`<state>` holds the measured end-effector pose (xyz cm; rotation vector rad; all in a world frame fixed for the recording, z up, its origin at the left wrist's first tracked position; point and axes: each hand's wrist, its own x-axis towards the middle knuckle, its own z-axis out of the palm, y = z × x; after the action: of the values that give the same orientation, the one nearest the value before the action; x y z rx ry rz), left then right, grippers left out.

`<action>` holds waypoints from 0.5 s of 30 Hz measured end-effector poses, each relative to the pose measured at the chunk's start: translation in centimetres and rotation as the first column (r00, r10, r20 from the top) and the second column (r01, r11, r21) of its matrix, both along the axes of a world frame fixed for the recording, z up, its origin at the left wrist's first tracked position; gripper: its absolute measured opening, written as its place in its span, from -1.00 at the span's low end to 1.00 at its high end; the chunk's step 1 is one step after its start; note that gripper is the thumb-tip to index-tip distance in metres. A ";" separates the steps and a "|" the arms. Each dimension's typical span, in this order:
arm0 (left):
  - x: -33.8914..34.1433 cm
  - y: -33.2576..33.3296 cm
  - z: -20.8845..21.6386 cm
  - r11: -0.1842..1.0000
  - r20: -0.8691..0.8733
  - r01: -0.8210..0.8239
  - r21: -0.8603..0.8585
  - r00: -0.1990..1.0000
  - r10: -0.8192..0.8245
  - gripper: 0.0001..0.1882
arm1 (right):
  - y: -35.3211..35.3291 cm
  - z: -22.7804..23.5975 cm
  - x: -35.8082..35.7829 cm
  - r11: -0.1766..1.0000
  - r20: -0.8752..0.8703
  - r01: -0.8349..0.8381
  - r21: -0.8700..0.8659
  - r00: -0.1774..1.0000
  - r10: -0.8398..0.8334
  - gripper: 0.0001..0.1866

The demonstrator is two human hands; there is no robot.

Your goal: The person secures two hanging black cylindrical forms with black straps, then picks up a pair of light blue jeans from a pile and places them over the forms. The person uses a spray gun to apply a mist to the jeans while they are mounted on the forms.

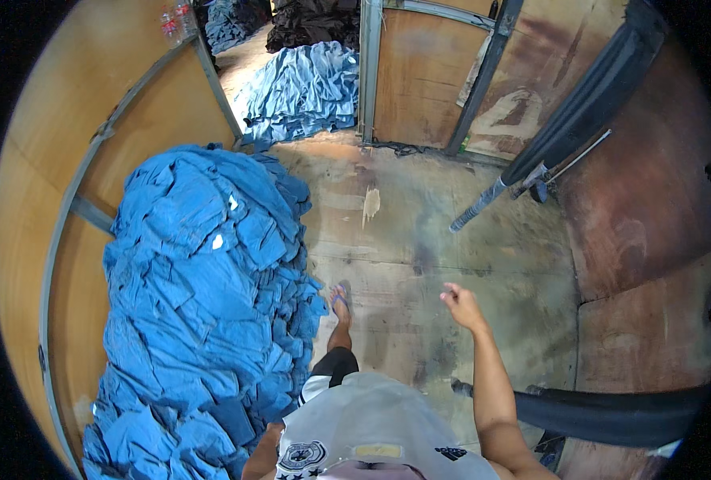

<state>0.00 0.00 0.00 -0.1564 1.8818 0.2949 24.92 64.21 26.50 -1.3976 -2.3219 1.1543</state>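
Clothes [187, 280] lay heaped at the left, none visibly lifted, so I judged the handling still all to do. The right hand [462, 307] hovered over the floor [515, 276], loosely curled, empty; the left hand's state I couldn't tell.

Soft light, strong fisheye distortion
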 end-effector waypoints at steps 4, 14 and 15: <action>-8.6 11.3 -0.1 0.955 -0.004 0.297 -0.017 0.955 -0.297 -0.75 | 9.4 1.0 -3.8 0.979 -0.145 0.200 0.043 0.971 -0.192 -0.58; -41.0 55.4 2.4 0.482 -0.575 0.873 -0.073 0.358 -0.736 -0.59 | 31.9 6.6 -3.1 0.499 -0.436 0.805 0.322 0.594 -0.676 -0.30; -43.3 61.9 2.9 0.207 -0.563 0.947 -0.246 0.035 -0.826 -0.57 | 34.1 6.8 -3.1 0.435 -0.476 0.830 0.348 0.556 -0.681 -0.20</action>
<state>-43.25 61.90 2.90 1.4941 2.1293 -0.4631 21.79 98.32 33.33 -1.6241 -1.3069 0.3036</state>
